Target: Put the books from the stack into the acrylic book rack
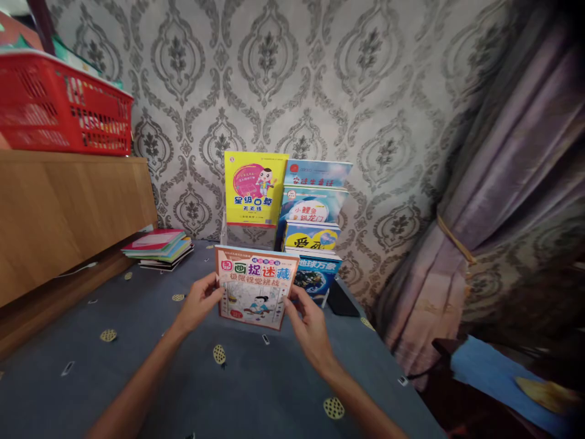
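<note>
Between my two hands is an orange-bordered picture book (256,289), its cover facing me and tilted slightly. My left hand (203,303) grips its left edge, thumb on the front. On its right edge, my right hand (307,320) is closed the same way. Just behind it, a clear stand (223,228) holds books in two columns. A yellow workbook (256,189) stands in the left column. The right column carries several books in steps, with a blue book about the earth (320,274) lowest and partly covered by my right hand and the picture book.
A pile of thin books (158,247) lies at the left by a wooden cabinet (77,213), which carries a red basket (68,103). A dark flat object (342,299) lies right of the stand. A curtain (439,244) hangs at the right, beside the patterned wall (388,79).
</note>
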Available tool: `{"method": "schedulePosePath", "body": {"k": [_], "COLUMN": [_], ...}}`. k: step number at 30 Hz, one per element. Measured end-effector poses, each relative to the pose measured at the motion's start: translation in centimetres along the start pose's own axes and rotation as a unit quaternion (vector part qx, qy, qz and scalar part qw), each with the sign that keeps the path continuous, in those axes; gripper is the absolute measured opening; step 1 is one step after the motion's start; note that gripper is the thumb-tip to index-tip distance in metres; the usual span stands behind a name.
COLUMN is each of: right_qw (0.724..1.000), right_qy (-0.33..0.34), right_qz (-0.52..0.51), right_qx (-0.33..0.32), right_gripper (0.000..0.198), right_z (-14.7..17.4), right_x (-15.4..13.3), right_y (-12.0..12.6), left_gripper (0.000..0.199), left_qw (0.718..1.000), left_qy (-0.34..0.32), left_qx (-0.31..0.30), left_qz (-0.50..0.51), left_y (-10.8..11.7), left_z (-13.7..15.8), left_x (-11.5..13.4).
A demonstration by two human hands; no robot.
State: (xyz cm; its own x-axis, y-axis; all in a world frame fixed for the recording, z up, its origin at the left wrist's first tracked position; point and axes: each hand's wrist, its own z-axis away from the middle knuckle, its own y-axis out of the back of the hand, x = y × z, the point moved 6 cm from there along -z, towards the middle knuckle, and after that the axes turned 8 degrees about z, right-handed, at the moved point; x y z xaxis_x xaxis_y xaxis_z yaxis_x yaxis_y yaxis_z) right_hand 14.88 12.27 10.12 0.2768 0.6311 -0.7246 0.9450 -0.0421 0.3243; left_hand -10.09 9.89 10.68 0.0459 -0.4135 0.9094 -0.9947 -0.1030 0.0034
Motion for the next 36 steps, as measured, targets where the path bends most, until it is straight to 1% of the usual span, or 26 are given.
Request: {"method": "schedulePosePath", "body": {"k": [5, 9, 14, 18, 21, 24, 26, 28, 31, 33, 36], "right_qw": [1.0, 0.999, 0.997, 0.993, 0.992, 0.991, 0.989, 0.987, 0.985, 0.984, 0.983], "right_qy": [0.021, 0.049, 0.077, 0.108, 0.116, 0.115, 0.119, 0.119, 0.117, 0.123, 0.134], "right_qz": [-0.007, 0.004, 0.026, 0.042, 0.057, 0.073, 0.081, 0.087, 0.101, 0.111, 0.11], "right_qx": [-0.008, -0.005, 0.002, 0.007, 0.005, -0.015, -0.043, -0.071, -0.078, -0.068, -0.064], "right_gripper": [0.029, 0.025, 0.019, 0.018, 0.017, 0.015, 0.014, 0.014, 0.014, 0.014, 0.016], "right_z": [-2.4, -5.2, -8.2, -9.2, -8.8, -7.1, -5.6, -4.1, -2.8, -2.6, -2.4], "right_x": [-0.7, -1.1, -1.6, -2.7, -2.9, -2.3, -1.9, -1.5, -1.0, -0.9, -0.9], "right_y": [-0.3, -0.5, -0.5, -0.1, -0.1, -0.5, -0.9, -1.1, -1.1, -1.1, -1.1], "left_gripper": [0.026, 0.026, 0.029, 0.031, 0.029, 0.026, 0.024, 0.021, 0.02, 0.02, 0.021], "left_qw": [0.999, 0.995, 0.986, 0.981, 0.979, 0.985, 0.989, 0.99, 0.988, 0.986, 0.985], "left_qy": [-0.046, -0.083, -0.134, -0.159, -0.166, -0.136, -0.112, -0.099, -0.094, -0.093, -0.094], "left_qx": [-0.004, -0.006, 0.019, 0.033, 0.049, 0.055, 0.052, 0.043, 0.033, 0.026, 0.032], "left_qz": [-0.024, -0.053, -0.094, -0.109, -0.11, -0.095, -0.085, -0.087, -0.115, -0.133, -0.141], "left_y": [0.8, 1.4, 2.1, 2.2, 2.5, 2.8, 2.8, 2.8, 2.5, 2.2, 2.1], "left_z": [-1.3, -3.1, -5.2, -5.7, -5.2, -4.1, -2.9, -1.8, -0.7, -0.3, 0.0], "left_x": [1.9, 3.1, 4.5, 5.3, 4.7, 2.3, 0.6, -0.6, -0.9, -0.5, 0.0]}}
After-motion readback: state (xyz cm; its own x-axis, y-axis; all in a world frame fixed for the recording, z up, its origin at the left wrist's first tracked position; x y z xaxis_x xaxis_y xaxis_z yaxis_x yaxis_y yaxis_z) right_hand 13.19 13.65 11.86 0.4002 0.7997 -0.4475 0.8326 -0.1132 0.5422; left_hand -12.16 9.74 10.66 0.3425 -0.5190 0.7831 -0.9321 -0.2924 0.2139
